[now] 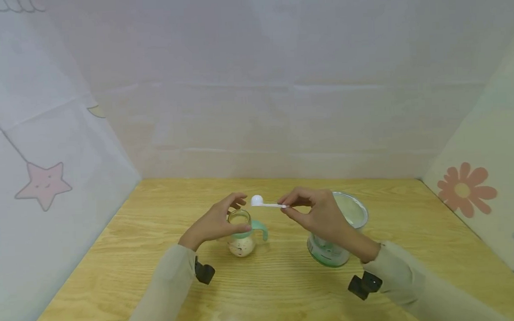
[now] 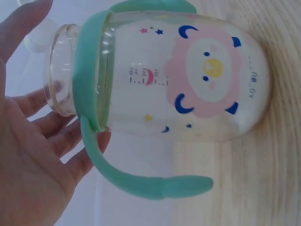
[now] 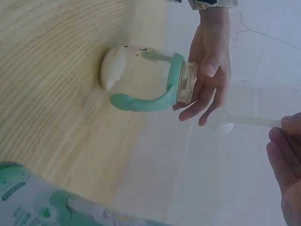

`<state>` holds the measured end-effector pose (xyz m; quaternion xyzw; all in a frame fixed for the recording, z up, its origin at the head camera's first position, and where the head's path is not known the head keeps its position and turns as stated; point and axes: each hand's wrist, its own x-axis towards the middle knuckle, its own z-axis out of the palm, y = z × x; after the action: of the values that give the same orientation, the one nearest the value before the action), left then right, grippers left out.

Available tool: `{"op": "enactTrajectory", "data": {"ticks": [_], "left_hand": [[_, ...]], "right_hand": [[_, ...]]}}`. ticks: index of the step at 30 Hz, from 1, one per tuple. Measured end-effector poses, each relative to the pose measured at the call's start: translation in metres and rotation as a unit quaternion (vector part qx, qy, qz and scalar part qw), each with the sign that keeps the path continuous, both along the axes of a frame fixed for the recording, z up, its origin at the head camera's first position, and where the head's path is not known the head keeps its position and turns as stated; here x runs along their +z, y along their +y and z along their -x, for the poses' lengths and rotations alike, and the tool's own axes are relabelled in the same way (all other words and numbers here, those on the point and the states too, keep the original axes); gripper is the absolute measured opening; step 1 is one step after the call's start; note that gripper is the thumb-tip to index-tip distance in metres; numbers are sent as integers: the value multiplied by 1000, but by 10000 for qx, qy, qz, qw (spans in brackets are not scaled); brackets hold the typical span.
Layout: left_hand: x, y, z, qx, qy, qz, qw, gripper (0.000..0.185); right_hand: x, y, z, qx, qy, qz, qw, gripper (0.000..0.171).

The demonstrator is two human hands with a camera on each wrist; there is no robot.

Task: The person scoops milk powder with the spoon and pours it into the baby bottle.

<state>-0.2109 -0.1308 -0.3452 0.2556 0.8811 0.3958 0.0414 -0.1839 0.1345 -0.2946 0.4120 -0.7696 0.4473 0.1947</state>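
Note:
A clear baby bottle (image 1: 241,237) with mint-green handles and a pink cartoon print (image 2: 207,75) stands on the wooden table, with pale powder at its bottom (image 3: 113,70). My left hand (image 1: 225,217) holds its open neck, thumb on one side and fingers behind (image 3: 209,80). My right hand (image 1: 290,207) pinches the handle of a white plastic scoop (image 1: 258,201). The scoop's bowl (image 3: 221,121) hovers just above and beside the bottle's mouth. Whether the scoop carries powder is not visible.
An open round tin (image 1: 348,214) with a green-and-white label, filled with pale powder, stands right of the bottle, behind my right wrist. Printed fabric walls close in the table (image 1: 138,278) at the back, left and right.

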Motion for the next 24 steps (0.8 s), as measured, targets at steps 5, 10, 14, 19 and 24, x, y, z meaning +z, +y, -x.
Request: {"op": "enactTrajectory", "data": {"ticks": [5, 10, 14, 19, 24], "left_hand": [[5, 7, 4, -111, 64, 128, 9998, 78], [10, 14, 7, -206, 76, 186, 9996, 77], [15, 21, 8, -226, 60, 283, 9993, 77], [21, 29, 9, -283, 63, 386, 9988, 78], [25, 37, 11, -432, 109, 381, 9983, 78]], "right_hand": [[2, 10, 1, -117, 213, 19, 9997, 20], [5, 20, 1, -280, 484, -11, 9984, 23], [9, 28, 0, -406, 629, -54, 9972, 23], [13, 38, -3, -589, 691, -139, 9958, 23], [16, 45, -5, -788, 691, -164, 9944, 24]]}}
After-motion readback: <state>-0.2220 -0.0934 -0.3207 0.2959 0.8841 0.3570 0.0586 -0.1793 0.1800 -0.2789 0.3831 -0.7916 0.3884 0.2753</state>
